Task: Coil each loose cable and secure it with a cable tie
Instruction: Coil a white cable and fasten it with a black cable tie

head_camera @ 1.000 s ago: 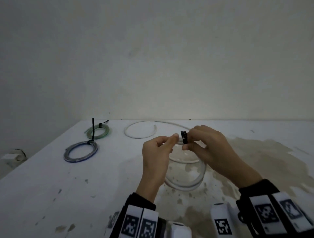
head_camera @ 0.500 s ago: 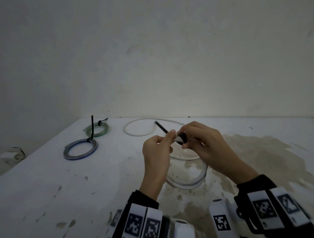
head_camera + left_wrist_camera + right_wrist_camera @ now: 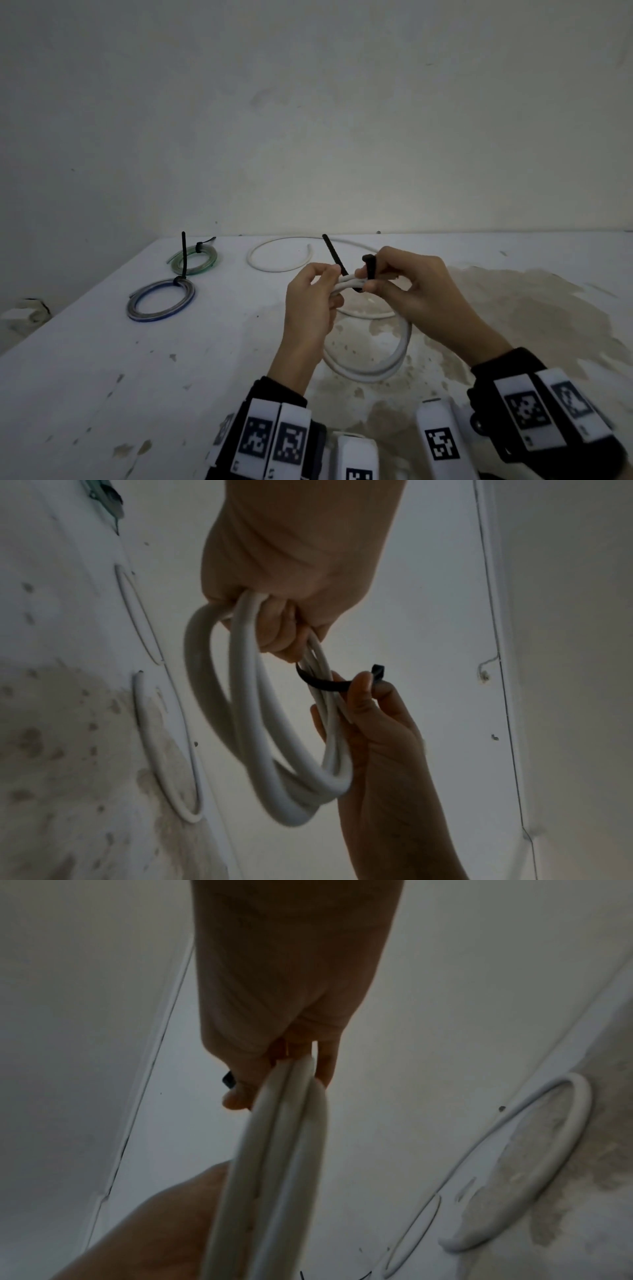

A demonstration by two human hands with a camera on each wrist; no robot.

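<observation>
I hold the white coil off the surface, between my two hands. My left hand is curled round the bunched turns at the top of the coil. My right hand, just beside it, pinches the head of a black tie that loops under the turns; its tail sticks up and away from my left fingers.

I judge the step to be the tying of this coil: the tie is round the bundle but looks not yet drawn tight. Whether the tail already runs through the head I cannot tell. The next move calls for keeping the turns pinched together while the tail is fed or pulled through, so no loop slips out.

Count: three coils, namely the white one in hand, a blue coil and a green coil well to the left of my left hand, each of those two with a black tie on it. One loose white cable lies beyond my hands, uncoiled. Three ties in view.
</observation>
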